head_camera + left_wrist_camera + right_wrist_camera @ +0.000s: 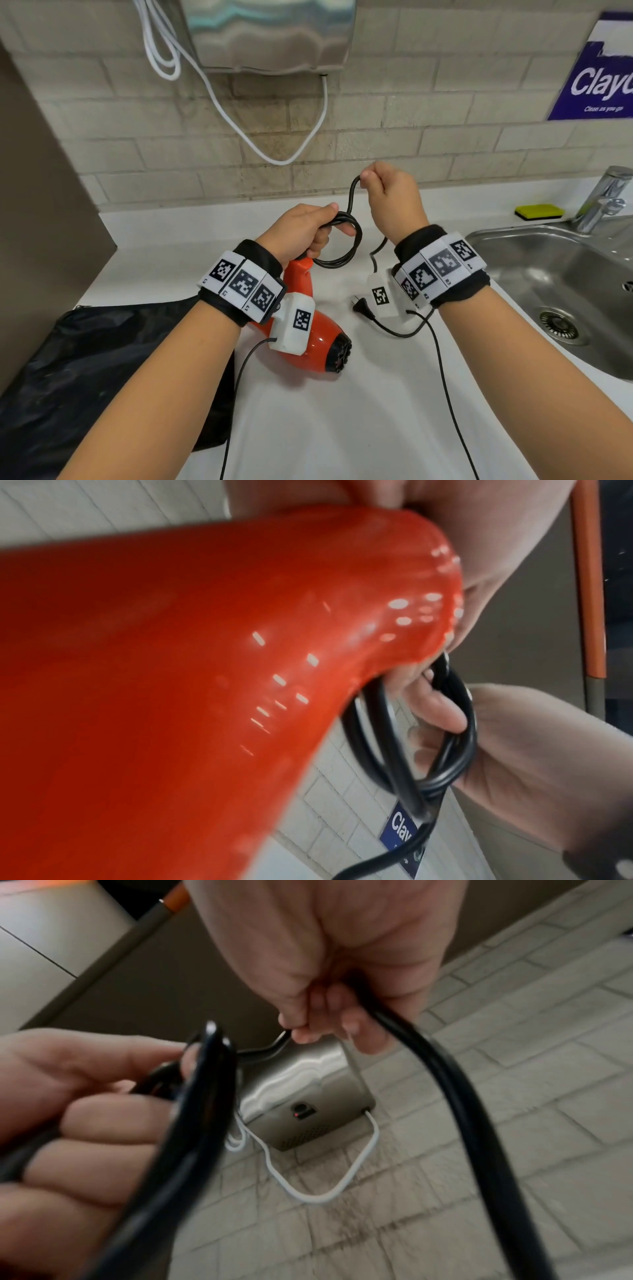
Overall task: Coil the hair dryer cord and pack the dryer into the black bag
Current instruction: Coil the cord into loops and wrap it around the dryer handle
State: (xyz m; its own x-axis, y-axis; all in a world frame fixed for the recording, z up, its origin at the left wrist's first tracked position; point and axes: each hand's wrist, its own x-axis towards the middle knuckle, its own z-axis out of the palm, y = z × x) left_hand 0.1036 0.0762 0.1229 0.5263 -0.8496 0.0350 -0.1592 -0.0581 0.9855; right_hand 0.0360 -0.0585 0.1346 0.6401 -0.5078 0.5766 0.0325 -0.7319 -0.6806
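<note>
Now the left hand (301,228) grips the shiny orange plastic hair dryer (310,330) and the thin black cord (342,240) loops together, so they stay put. Right hand (388,195) pinches the cord higher for another loop. Flat black cloth bag (102,370) waits near left.

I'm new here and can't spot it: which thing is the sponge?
Find the steel sink at the right of the white counter. Behind its rim, left of the tap, lies the sponge. It is the only yellow thing there, on a dark base.
</note>
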